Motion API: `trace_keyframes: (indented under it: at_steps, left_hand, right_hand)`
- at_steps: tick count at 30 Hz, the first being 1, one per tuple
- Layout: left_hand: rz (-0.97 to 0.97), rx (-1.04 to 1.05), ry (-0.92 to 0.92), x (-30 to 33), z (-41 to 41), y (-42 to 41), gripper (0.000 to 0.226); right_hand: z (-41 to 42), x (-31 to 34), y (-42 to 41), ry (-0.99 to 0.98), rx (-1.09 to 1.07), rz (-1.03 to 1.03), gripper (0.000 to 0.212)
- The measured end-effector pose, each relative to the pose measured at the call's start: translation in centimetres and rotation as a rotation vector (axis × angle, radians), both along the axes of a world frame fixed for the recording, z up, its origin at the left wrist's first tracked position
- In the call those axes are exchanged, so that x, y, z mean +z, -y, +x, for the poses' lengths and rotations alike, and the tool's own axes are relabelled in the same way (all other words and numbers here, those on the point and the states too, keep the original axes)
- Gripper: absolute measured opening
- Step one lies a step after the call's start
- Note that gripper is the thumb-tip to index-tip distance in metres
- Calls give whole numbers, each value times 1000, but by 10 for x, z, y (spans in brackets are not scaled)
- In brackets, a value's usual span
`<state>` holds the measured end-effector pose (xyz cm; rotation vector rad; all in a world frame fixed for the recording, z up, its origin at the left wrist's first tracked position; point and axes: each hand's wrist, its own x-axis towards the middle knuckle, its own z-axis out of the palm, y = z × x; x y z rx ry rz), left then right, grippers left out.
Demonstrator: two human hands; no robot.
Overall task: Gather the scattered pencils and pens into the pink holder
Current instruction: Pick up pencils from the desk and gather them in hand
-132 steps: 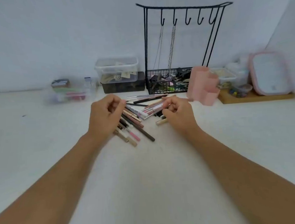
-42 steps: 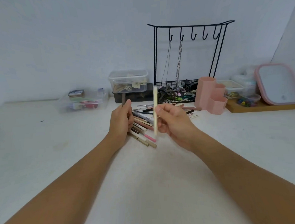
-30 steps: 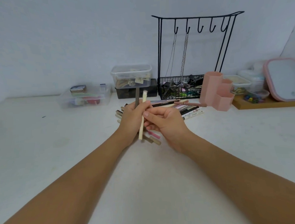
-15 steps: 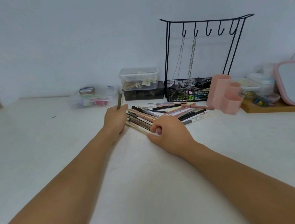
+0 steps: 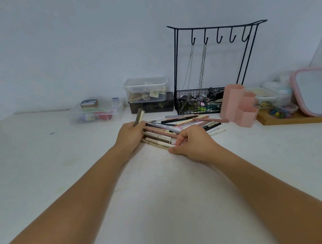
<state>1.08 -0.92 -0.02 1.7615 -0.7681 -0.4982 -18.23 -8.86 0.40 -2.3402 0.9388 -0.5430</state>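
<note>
Since a second ago, the right hand [image 5: 196, 142] has dropped to pinch a pencil [image 5: 157, 144] from the pile — left hand [image 5: 132, 135] fingers grip two pens [image 5: 138, 116]; holder [image 5: 238, 105] looks empty.

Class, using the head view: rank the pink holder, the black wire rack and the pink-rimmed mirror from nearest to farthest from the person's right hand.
From the right hand:
1. Pink holder, just beyond and to its right.
2. Black wire rack, behind the pens, by the wall.
3. Pink-rimmed mirror, at the far right edge.
</note>
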Motion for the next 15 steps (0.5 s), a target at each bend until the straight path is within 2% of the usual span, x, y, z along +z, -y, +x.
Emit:
trace_keyframes:
  at_steps: [8,11,15]
  left_hand:
    - [-121,46,-218,5,-3,-1,29]
    - [-242,-54,-379,11,-15,-3,33]
    - [-320,-208,-493,10,-36,3,31]
  right_hand:
    - [-10,5,6,309,3,276,32]
    - [-12,9,5,393,-3,321,33]
    - [-8,9,2,514,53,510,37]
